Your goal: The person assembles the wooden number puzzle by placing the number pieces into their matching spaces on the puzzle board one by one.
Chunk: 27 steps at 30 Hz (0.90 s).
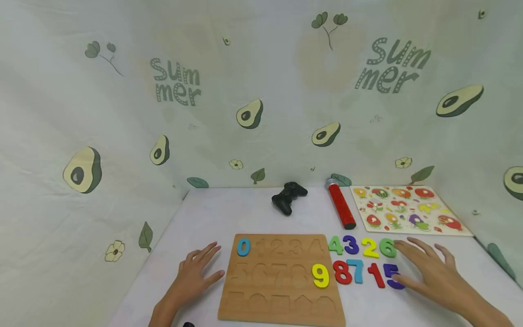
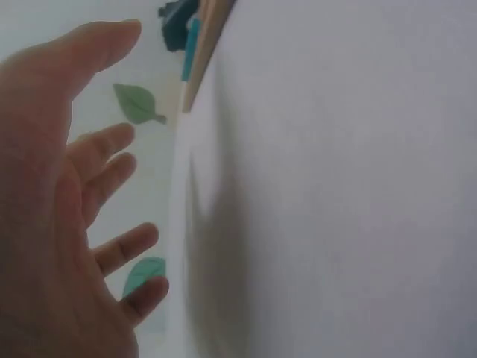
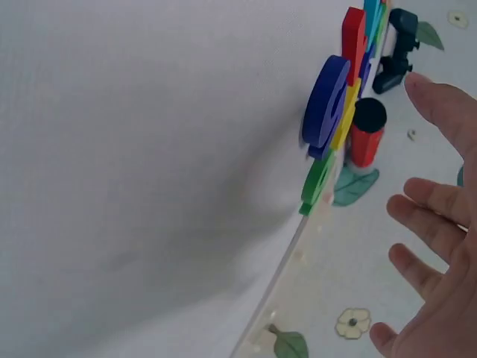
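Observation:
My left hand [image 1: 195,277] hovers to the left of a wooden number board [image 1: 282,313], fingers spread and holding nothing. The blue 0 [image 1: 243,247] lies at the board's top left, and the yellow 9 [image 1: 320,276] rests over its right side. My right hand [image 1: 435,274], also spread and bare, is beside the loose numbers; its thumb overlaps the purple 5 [image 1: 391,268] in the head view, and its fingertips are by the green 6 [image 1: 387,248]. In the right wrist view the purple 5 [image 3: 326,102] shows apart from the thumb. Between board and hand lie the red 1 [image 1: 376,275], yellow 2 [image 1: 370,248] and several others.
At the back of the white table sit a black game controller [image 1: 288,197] and a red cylinder [image 1: 341,205] with a silver end. A fruit and vegetable puzzle board [image 1: 410,210] lies at the back right. A printed cloth [image 1: 282,81] hangs behind.

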Motion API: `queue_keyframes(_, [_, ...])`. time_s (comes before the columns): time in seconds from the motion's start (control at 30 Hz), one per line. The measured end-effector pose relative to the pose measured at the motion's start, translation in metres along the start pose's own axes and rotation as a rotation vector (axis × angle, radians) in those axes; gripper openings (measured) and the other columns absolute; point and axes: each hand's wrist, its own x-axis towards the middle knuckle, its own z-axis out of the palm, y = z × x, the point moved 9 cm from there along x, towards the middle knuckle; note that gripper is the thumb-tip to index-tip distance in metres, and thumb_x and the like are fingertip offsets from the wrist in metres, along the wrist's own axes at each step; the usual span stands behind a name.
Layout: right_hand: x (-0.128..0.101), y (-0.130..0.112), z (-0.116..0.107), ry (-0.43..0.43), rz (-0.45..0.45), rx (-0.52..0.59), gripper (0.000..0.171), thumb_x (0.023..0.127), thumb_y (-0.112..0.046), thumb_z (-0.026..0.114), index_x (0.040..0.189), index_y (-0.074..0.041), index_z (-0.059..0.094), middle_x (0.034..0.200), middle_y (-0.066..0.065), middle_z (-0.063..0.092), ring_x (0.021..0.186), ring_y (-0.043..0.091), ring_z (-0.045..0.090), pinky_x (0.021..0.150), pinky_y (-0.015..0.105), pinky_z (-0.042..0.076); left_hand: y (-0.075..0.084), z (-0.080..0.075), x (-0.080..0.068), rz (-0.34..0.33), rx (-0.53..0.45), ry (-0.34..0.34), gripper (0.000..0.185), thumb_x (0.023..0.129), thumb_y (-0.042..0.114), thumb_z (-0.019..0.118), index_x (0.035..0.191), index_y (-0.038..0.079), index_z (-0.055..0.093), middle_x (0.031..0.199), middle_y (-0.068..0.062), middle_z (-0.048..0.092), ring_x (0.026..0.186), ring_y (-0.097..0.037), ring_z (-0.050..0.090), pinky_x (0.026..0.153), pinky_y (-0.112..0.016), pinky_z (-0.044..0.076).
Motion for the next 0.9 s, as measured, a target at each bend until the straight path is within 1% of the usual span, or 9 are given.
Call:
queue_keyframes(0.07, [0.003,-0.010,-0.002,-0.015,-0.030,0.034,0.088,0.072,-0.055,0.082,0.138,-0.004,0.054,0.138,0.028,0.050,0.131,0.050,0.024,0.105,0.070,-0.017,0.003,-0.002,0.000,0.028,-0.035,0.028,0.069,0.091,0.059,0.064,0.149,0.025,0.049,0.157,0.005,0.040,0.130,-0.035,0.040,0.095,-0.065,0.032])
queue_keyframes(0.17, [0.006,-0.021,-0.002,-0.032,-0.068,0.088,0.083,0.071,-0.050,0.085,0.137,-0.007,0.057,0.136,0.025,0.053,0.129,0.050,0.026,0.105,0.073,-0.010,0.004,-0.003,0.000,0.051,-0.141,0.050,0.064,0.092,0.050,0.068,0.147,0.023,0.053,0.153,0.005,0.045,0.128,-0.033,0.041,0.096,-0.067,0.032])
queue_keyframes(0.27, [0.006,-0.026,0.001,-0.057,-0.087,0.124,0.078,0.071,-0.047,0.086,0.134,-0.009,0.060,0.135,0.025,0.054,0.128,0.050,0.029,0.104,0.076,-0.003,0.004,0.001,-0.002,0.051,-0.230,0.035,0.063,0.092,0.048,0.069,0.147,0.023,0.053,0.151,0.007,0.048,0.128,-0.028,0.041,0.098,-0.065,0.032])
queue_keyframes(0.33, [0.006,-0.028,0.004,-0.071,-0.089,0.141,0.075,0.070,-0.046,0.087,0.132,-0.010,0.062,0.135,0.024,0.055,0.127,0.050,0.030,0.102,0.077,0.001,0.004,0.004,-0.003,0.045,-0.257,0.021,0.063,0.091,0.049,0.070,0.147,0.025,0.053,0.150,0.010,0.049,0.128,-0.026,0.040,0.099,-0.062,0.032])
queue_keyframes(0.47, [0.006,-0.030,0.008,-0.083,-0.094,0.146,0.071,0.069,-0.046,0.088,0.128,-0.013,0.065,0.133,0.024,0.056,0.126,0.051,0.033,0.099,0.076,0.009,0.005,0.009,-0.003,0.052,-0.264,-0.003,0.061,0.090,0.049,0.071,0.145,0.029,0.054,0.149,0.014,0.049,0.129,-0.023,0.039,0.099,-0.056,0.027])
queue_keyframes(0.67, [0.006,-0.032,0.016,-0.112,-0.108,0.151,0.062,0.069,-0.041,0.089,0.123,-0.018,0.068,0.128,0.016,0.061,0.126,0.050,0.037,0.096,0.075,0.015,0.007,0.017,-0.002,0.036,-0.271,-0.060,0.060,0.088,0.051,0.072,0.143,0.031,0.057,0.149,0.016,0.048,0.129,-0.021,0.036,0.102,-0.055,0.020])
queue_keyframes(0.77, [0.005,-0.032,0.020,-0.123,-0.117,0.162,0.058,0.070,-0.040,0.089,0.120,-0.021,0.068,0.126,0.012,0.063,0.126,0.049,0.038,0.096,0.074,0.016,0.007,0.019,-0.003,0.030,-0.254,-0.061,0.059,0.088,0.052,0.072,0.142,0.032,0.058,0.148,0.017,0.049,0.129,-0.022,0.036,0.102,-0.056,0.020])
queue_keyframes(0.9, [0.005,-0.031,0.027,-0.145,-0.118,0.168,0.057,0.071,-0.042,0.088,0.120,-0.020,0.069,0.126,0.012,0.063,0.125,0.049,0.039,0.096,0.074,0.016,0.006,0.021,-0.004,0.038,-0.225,-0.057,0.057,0.088,0.053,0.071,0.140,0.034,0.059,0.145,0.018,0.052,0.128,-0.022,0.036,0.101,-0.056,0.021])
